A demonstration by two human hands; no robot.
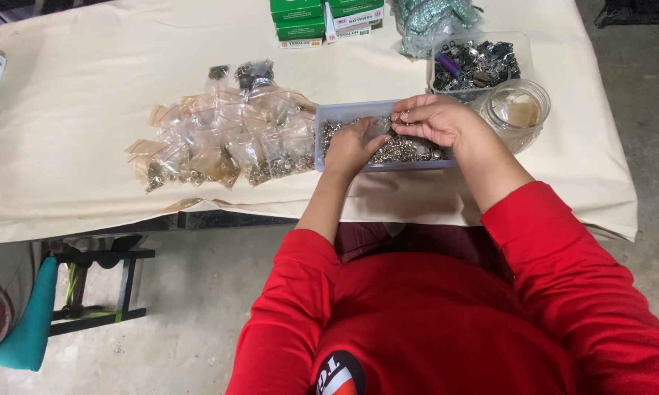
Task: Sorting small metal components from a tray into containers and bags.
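A shallow clear plastic tray [329, 117] full of small silvery metal parts [406, 150] lies on the cloth-covered table in front of me. My left hand [355, 146] rests in the tray with its fingers curled into the parts. My right hand [435, 117] hovers over the tray's far edge, fingertips pinched on something small that I cannot make out. Both forearms are bare below red sleeves.
Several small clear bags of metal parts [227, 143] lie to the left of the tray. Behind it stand a clear box of dark metal pieces [479, 64], a glass jar [516, 110], a bag of green items [428, 22] and green boxes [300, 18]. A teal stool [29, 322] stands lower left.
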